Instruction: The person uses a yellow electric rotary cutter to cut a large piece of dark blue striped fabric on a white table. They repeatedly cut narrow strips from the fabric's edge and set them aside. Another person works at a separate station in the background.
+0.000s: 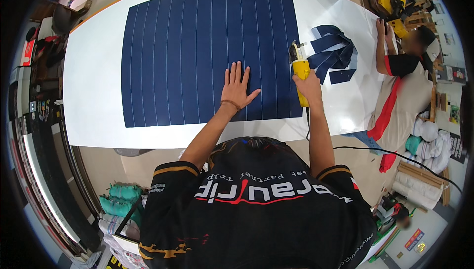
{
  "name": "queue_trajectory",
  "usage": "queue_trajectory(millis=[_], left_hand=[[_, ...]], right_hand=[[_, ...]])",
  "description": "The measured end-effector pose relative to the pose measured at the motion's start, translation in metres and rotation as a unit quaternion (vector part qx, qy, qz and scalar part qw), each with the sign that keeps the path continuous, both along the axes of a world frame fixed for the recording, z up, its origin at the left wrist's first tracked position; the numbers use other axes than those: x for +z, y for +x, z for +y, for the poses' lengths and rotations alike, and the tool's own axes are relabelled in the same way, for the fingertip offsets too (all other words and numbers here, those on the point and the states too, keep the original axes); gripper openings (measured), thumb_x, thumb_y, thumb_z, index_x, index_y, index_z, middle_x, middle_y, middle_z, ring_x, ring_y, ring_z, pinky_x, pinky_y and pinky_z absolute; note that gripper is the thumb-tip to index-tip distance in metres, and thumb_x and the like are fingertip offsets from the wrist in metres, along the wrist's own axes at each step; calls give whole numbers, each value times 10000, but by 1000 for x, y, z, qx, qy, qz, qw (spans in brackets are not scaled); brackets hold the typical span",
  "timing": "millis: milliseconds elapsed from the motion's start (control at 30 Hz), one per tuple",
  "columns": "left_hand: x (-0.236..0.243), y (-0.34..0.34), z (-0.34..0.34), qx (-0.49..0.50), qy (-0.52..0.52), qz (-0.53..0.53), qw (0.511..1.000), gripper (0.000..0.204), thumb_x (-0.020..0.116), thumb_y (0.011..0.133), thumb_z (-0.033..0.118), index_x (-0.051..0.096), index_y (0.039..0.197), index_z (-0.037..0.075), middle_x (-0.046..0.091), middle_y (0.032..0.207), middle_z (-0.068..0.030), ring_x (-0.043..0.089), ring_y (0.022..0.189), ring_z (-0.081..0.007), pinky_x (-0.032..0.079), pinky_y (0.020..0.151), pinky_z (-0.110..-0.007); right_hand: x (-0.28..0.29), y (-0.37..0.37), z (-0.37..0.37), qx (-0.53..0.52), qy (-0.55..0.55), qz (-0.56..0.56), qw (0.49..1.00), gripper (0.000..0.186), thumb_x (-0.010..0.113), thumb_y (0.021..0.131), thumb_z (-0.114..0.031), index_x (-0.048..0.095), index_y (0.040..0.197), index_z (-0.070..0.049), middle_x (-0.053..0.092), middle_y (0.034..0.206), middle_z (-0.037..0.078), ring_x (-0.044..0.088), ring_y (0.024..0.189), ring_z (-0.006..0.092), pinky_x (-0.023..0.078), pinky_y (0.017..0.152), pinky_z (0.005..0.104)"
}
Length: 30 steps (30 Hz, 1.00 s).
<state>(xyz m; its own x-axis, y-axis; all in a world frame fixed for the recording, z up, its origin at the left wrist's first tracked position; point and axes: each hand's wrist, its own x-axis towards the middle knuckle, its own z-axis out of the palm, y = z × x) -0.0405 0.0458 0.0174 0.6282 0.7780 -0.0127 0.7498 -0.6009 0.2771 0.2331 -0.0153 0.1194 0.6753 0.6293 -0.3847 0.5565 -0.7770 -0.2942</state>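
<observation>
Blue cloth [182, 57] with thin pale lines lies flat in the head view, across the middle of the white tabletop [94, 76], between its far and near edges. The left hand [237, 92] presses flat on it, fingers spread, gripping nothing. The right hand [309, 87] is wrapped around a yellow cutter [300, 67] at the cloth's right side. Cut blue strips [340, 52] sit in a messy pile nearer the tabletop's right edge, where another person [412, 89] stands.

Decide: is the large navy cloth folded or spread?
Spread: the navy cloth lies flat beneath the left hand, four corners showing on the white table.
</observation>
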Motion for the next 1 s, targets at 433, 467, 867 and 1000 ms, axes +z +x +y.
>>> queue_trajectory(millis=[433,467,867,1000], left_hand=[[2,-1,1,0,-17,-4,1000,1008,450,1003,771,301,1703,61,165,1765,-291,103,1656,-444,93,1335,-590],[0,-1,1,-1,-14,-8,1000,1009,451,1003,771,297,1704,61,163,1765,-292,102,1656,-444,91,1335,-590],[2,-1,4,-5,-43,14,999,1021,420,1002,785,276,1713,67,142,1770,-293,64,1664,-436,58,1336,-592],[-3,-1,3,-6,-34,5,999,1025,413,1001,792,273,1714,68,142,1771,-290,64,1663,-439,62,1335,-596]], right_hand=[[-3,34,83,12,1,-3,1000,765,780,849,-521,584,1358,15,714,1286,293,703,1208,460,565,1027,538],[-4,37,89,15,6,-1,1000,767,779,848,-523,587,1355,20,716,1286,292,705,1205,459,565,1027,538],[-17,66,159,38,55,-27,997,760,809,832,-502,632,1271,93,731,1208,333,732,1145,462,588,962,491],[-22,79,186,46,34,-23,998,814,792,826,-548,594,1333,57,713,1284,307,700,1215,460,559,1025,521]])
